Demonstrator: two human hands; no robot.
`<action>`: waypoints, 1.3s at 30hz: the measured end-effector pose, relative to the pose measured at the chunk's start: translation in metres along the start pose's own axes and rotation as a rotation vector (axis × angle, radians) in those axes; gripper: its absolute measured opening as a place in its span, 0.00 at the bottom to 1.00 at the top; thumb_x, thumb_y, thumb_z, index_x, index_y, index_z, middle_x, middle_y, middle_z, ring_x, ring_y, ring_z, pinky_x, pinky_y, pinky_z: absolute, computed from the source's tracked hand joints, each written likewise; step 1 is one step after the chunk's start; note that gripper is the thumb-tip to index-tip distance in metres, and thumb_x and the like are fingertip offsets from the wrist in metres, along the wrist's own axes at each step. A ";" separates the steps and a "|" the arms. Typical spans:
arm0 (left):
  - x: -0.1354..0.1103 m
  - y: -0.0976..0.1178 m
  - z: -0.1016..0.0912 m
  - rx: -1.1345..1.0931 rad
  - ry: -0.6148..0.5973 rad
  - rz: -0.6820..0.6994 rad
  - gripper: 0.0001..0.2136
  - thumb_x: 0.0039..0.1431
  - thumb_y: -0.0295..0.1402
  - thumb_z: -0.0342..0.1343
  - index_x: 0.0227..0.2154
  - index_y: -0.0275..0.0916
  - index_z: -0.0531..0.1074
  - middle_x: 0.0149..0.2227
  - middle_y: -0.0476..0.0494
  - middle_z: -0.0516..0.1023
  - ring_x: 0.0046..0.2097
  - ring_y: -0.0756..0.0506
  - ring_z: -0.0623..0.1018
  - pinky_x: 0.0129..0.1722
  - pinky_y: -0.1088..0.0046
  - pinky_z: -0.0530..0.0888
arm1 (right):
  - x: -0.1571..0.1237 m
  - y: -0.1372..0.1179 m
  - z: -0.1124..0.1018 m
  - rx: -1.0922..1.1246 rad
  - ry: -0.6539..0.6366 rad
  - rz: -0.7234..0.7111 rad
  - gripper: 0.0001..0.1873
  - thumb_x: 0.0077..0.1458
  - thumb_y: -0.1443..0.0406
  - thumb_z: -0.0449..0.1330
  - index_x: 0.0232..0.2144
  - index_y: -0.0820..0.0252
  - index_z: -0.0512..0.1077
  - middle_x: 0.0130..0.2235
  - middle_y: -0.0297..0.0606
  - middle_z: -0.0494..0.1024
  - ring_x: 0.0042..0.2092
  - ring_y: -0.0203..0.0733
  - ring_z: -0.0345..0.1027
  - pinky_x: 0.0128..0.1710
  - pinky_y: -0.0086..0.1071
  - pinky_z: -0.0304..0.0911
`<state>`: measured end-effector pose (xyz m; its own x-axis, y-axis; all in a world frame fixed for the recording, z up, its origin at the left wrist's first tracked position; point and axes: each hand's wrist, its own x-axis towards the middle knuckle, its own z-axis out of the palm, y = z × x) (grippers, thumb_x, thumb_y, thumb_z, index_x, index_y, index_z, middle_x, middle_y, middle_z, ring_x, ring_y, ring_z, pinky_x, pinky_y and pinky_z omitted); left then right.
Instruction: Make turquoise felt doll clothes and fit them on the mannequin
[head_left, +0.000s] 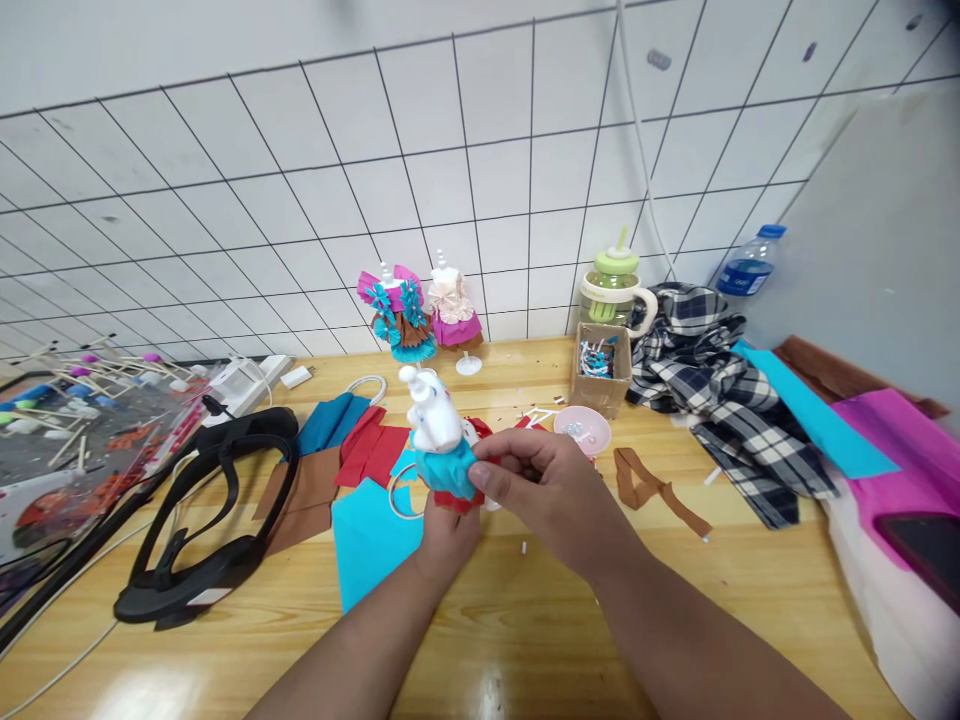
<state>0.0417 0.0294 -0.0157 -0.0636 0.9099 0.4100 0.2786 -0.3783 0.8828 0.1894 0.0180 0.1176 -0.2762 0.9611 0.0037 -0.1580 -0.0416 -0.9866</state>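
Note:
A small white dress form is tilted in front of me, wearing a blue ruffled paper skirt with red paper beneath it. My left hand grips it from below; most of its fingers are hidden behind the skirt. At the skirt's right edge, my right hand pinches the blue paper between thumb and forefinger. Close by on the left lie a blue paper sheet, red folded paper and a white ring. Two dressed forms, one with blue flowers and one in cream and magenta, stand behind.
A cardboard box of scraps, a pink dish and a green-lidded jug stand back right. Brown paper strips, checked cloth and magenta paper lie right. A black strap frame lies left.

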 end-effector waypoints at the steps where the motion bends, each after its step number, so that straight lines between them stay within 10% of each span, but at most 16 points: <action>1: 0.000 0.000 0.000 0.006 -0.026 0.044 0.11 0.58 0.31 0.56 0.43 0.42 0.74 0.45 0.45 0.80 0.48 0.41 0.78 0.49 0.62 0.76 | 0.002 0.001 -0.001 0.038 -0.006 -0.002 0.09 0.48 0.61 0.65 0.31 0.61 0.77 0.21 0.28 0.66 0.25 0.29 0.55 0.24 0.26 0.51; 6: 0.001 0.000 -0.001 0.082 -0.146 0.187 0.16 0.60 0.27 0.51 0.50 0.44 0.71 0.52 0.44 0.76 0.52 0.43 0.75 0.52 0.67 0.73 | 0.006 0.000 -0.009 0.118 -0.020 0.061 0.12 0.45 0.60 0.67 0.32 0.61 0.77 0.19 0.24 0.62 0.20 0.26 0.49 0.20 0.25 0.47; 16: 0.004 0.013 -0.006 -0.093 -0.389 -0.076 0.17 0.67 0.39 0.44 0.36 0.35 0.75 0.33 0.40 0.79 0.33 0.46 0.76 0.33 0.71 0.72 | 0.007 -0.008 -0.028 -0.271 0.202 -0.088 0.11 0.53 0.57 0.60 0.35 0.57 0.73 0.19 0.24 0.57 0.20 0.28 0.51 0.19 0.24 0.49; 32: -0.003 0.013 -0.006 -0.235 -0.526 -0.193 0.18 0.65 0.44 0.47 0.31 0.34 0.74 0.27 0.42 0.75 0.27 0.50 0.72 0.27 0.75 0.67 | 0.022 0.002 -0.047 -0.040 0.210 -0.106 0.19 0.45 0.61 0.68 0.27 0.56 0.60 0.24 0.24 0.61 0.25 0.29 0.52 0.23 0.23 0.51; 39: 0.005 0.026 0.000 -0.558 -0.457 -0.482 0.15 0.61 0.43 0.54 0.32 0.34 0.73 0.31 0.41 0.78 0.24 0.50 0.74 0.25 0.75 0.70 | 0.022 -0.002 -0.044 0.034 0.204 -0.112 0.14 0.53 0.54 0.60 0.32 0.57 0.64 0.23 0.24 0.60 0.22 0.28 0.48 0.19 0.22 0.46</action>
<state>0.0487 0.0237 0.0097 0.3707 0.9265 -0.0648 -0.1984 0.1472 0.9690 0.2249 0.0516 0.1122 -0.0583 0.9954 0.0765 -0.2096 0.0628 -0.9758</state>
